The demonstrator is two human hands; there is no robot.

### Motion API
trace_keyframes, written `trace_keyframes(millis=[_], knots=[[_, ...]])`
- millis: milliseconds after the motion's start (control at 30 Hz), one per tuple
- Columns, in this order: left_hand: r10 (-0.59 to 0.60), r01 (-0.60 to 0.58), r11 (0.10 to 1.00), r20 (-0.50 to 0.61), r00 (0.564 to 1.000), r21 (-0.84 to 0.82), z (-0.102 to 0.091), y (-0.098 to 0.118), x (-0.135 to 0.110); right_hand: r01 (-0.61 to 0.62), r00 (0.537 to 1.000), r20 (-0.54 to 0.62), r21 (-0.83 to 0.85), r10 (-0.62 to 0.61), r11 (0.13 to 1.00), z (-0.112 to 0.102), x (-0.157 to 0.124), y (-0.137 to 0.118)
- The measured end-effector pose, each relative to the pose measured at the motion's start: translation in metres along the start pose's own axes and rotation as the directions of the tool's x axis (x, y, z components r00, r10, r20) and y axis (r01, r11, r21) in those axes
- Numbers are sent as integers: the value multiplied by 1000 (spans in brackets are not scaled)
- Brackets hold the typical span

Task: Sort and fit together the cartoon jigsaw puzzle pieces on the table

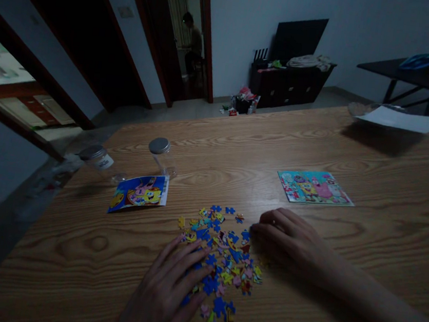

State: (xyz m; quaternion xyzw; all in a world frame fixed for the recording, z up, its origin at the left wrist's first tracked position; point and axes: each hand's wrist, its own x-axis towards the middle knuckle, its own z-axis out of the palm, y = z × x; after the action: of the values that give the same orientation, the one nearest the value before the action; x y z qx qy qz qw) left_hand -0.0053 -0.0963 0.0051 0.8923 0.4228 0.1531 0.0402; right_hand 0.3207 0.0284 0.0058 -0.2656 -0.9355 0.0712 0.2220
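wooden table (73, 248) | left hand (163, 289) open on jigsaw pieces (221, 265) | right hand (286, 239) loosely curled | person (192, 45) in doorway

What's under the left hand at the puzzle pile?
The left hand rests on the edge of the jigsaw pieces. Blue and yellow pieces show around it, but whatever lies directly beneath the hand is covered and cannot be seen.

Two hands (164, 290) (287, 236), two metal-lidded glass jars (163, 156) (98, 160), two cartoon picture cards (138, 193) (314, 188), one seated person (193, 45) beyond doorway.
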Motion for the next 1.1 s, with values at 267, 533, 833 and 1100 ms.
trace_keyframes(millis=[267, 533, 833, 1100], knots=[[-20, 15, 997, -56, 998, -80, 2, 0, 3, -119, 993, 31, 174, 116, 977, 6, 9, -3], [50, -49, 998, -29, 998, 37, 8, -5, 3, -134, 991, 31, 164, 131, 977, 10, 6, 7], [-14, 17, 999, -64, 998, 39, 5, -7, -3, -86, 996, -17, 67, 87, 994, 5, -10, 13], [-12, 11, 1000, 39, 999, 25, -1, -2, -6, 92, 994, -57, 58, -89, 994, -4, 0, -18]])
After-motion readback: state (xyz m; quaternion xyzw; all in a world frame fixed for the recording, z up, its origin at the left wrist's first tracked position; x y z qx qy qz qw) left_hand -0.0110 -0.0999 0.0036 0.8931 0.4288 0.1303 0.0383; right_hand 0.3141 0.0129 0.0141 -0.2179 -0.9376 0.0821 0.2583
